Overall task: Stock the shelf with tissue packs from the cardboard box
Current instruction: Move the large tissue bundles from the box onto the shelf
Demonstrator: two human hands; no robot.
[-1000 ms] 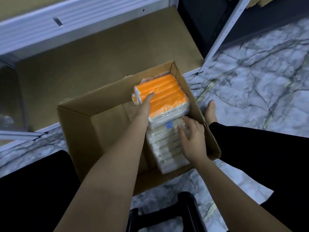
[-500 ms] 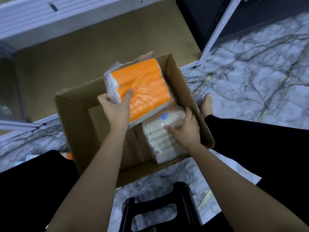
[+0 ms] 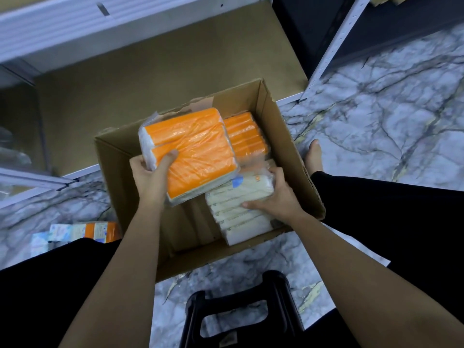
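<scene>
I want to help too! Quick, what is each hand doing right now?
Left hand: gripping the orange plastic-wrapped tissue pack, lifted above the brown cardboard box.
Right hand: fingers curled round the white plastic-wrapped tissue pack inside the box.

Pack (image 3: 198,156) gripped by left hand (image 3: 148,172): bright orange face, white ends, glossy clear wrap. Under right hand (image 3: 278,197): cream-white packs (image 3: 236,217), 1 blue mark near its fingertips. Beyond right hand: orange packs (image 3: 246,136). Box (image 3: 296,156) around both hands: plain brown. Floor (image 3: 389,116) right of right hand: grey-white marble, dark veins.
</scene>
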